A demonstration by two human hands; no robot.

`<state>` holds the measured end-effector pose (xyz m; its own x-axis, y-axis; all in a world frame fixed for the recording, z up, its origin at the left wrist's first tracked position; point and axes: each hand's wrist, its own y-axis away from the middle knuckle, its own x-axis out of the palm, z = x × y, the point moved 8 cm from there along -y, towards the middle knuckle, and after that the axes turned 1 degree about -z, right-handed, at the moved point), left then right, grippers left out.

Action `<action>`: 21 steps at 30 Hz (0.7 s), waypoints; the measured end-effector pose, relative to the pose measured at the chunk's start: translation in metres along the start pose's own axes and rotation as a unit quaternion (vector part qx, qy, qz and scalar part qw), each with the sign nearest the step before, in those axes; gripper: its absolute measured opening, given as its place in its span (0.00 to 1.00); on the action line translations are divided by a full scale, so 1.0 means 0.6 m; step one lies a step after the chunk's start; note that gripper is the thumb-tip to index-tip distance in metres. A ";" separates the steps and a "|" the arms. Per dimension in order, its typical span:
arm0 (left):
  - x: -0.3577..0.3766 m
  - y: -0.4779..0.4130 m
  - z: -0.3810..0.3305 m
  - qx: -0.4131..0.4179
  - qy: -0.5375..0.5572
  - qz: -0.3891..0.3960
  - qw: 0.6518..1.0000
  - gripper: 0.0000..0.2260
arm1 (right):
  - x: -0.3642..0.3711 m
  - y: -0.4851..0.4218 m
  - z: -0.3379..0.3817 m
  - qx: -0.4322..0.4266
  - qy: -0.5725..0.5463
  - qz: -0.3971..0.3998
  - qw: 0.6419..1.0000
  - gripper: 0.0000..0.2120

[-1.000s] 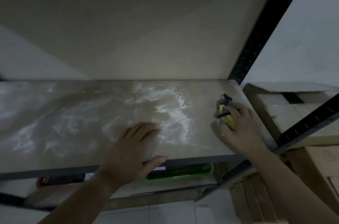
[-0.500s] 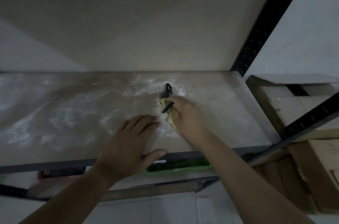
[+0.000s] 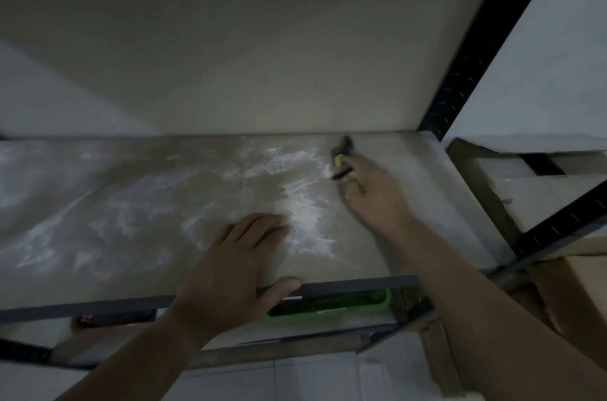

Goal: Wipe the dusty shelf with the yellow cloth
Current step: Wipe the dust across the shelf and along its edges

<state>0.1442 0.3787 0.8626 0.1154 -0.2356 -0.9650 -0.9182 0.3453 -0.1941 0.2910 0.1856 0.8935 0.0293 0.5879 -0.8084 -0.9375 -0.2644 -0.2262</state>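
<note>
The shelf [image 3: 98, 190] is a pale board streaked with white dust, thickest near the middle. My right hand [image 3: 374, 193] presses on the board near its back right part, closed around the yellow cloth [image 3: 341, 162], of which only a small yellow bit with dark trim shows past the fingers. My left hand [image 3: 230, 266] lies flat on the front of the shelf, fingers together on the board, thumb hooked over the dark front rail [image 3: 358, 284]. It holds nothing.
A black perforated upright [image 3: 469, 65] stands at the shelf's back right corner. Cardboard boxes [image 3: 538, 200] sit to the right behind a black crossbar [image 3: 565, 226]. A green basket [image 3: 328, 305] lies on the lower shelf under the front rail.
My right hand with the cloth swept left from the right side to the middle, then moved back right and toward the rear of the shelf. The left hand stayed in place.
</note>
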 end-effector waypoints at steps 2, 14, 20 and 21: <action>0.002 0.000 0.001 0.000 0.004 0.001 1.000 0.34 | 0.042 -0.011 0.056 -0.042 -0.085 0.088 0.992 0.22; 0.003 -0.002 0.003 -0.001 0.005 -0.004 1.000 0.32 | -0.018 -0.072 -0.030 0.008 0.142 -0.048 0.989 0.13; -0.004 -0.001 -0.001 -0.002 0.000 0.010 1.000 0.34 | 0.083 -0.089 0.091 -0.049 -0.146 0.153 0.976 0.21; -0.005 -0.001 -0.001 -0.002 0.001 0.010 1.000 0.34 | 0.054 -0.098 0.074 -0.042 -0.158 0.121 0.979 0.20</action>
<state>0.1440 0.3785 0.8659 0.0959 -0.2299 -0.9685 -0.9221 0.3459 -0.1734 0.3316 0.2540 0.9046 -0.3116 0.7038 -0.6384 -0.8711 -0.4800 -0.1040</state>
